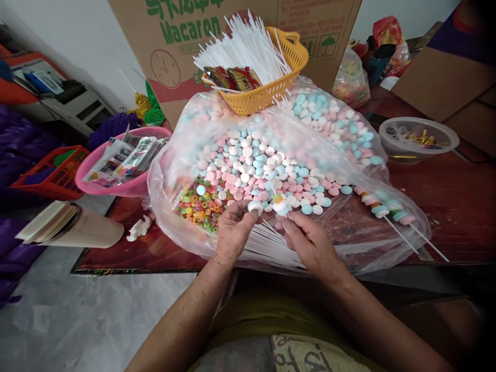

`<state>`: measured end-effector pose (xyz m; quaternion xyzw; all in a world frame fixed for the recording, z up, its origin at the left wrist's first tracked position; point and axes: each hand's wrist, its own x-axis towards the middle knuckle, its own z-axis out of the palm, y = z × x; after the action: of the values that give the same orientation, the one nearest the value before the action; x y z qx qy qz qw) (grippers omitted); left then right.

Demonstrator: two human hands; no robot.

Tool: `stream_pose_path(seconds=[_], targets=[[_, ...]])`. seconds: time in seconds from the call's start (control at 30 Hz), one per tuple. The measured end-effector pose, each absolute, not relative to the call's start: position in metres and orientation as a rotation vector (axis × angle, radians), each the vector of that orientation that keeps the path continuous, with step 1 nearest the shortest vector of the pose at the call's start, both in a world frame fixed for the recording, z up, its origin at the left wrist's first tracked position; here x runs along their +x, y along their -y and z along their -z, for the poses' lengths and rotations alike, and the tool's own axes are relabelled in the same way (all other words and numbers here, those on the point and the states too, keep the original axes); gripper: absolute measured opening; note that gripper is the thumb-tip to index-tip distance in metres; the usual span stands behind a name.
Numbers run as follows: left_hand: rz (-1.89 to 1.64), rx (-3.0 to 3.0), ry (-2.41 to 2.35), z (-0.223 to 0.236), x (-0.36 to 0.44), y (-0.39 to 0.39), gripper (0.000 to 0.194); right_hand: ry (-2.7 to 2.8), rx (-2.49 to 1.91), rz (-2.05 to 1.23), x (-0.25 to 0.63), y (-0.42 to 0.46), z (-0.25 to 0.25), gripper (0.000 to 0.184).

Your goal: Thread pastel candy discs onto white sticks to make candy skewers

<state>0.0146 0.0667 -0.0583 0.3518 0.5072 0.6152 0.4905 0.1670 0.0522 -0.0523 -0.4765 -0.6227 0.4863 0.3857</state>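
Over the near side of the plastic bag (165, 168), the left hand (235, 227), nearly closed, pinches a pale sweet (254, 206); the right hand (310, 240), curled, grips a candy stack (280, 204) by its lower end. Loose sweets (248, 168) spread inside the bag, likely for easy reach.

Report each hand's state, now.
Left hand: closed, pinching a round candy.
Right hand: closed, holding a small candy stack.

The candy stack (280, 205) at your right hand (306, 235) looks blurry. The top edge cuts off your cardboard box (186, 33). The cloudy plastic bag (166, 160) makes some candies (329, 121) hard to see. You can't read the packets' (134, 155) tiny words.
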Motion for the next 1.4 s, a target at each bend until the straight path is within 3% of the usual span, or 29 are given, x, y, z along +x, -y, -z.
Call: stream_pose_path(seconds=[0.13,0.6,0.77,0.9,1.27,1.4], targets=[[-1.531,0.802,-1.252,0.060,0.007,-0.071,0.022,2.053,-1.343,-0.860,0.181,-0.035,0.048,0.024],[-1.311,1.974,-1.856,0.072,-0.001,-0.055,0.026,2.496,-1.806,-0.531,0.172,-0.026,0.024,0.015],[-1.297,1.783,-1.787,0.079,0.003,-0.052,0.022,2.519,-1.874,-0.311,0.163,-0.021,0.025,0.020],[-1.374,1.547,-1.727,0.081,0.006,-0.049,0.020,2.576,-1.785,-0.305,0.155,-0.016,0.033,0.023],[-1.213,1.735,-1.456,0.070,-0.005,-0.034,0.027,2.489,-1.757,-0.415,0.148,-0.019,0.048,0.024],[-1.215,1.370,-1.375,0.064,-0.008,-0.036,0.045,2.231,-1.567,-0.565,0.152,-0.033,0.059,0.022]])
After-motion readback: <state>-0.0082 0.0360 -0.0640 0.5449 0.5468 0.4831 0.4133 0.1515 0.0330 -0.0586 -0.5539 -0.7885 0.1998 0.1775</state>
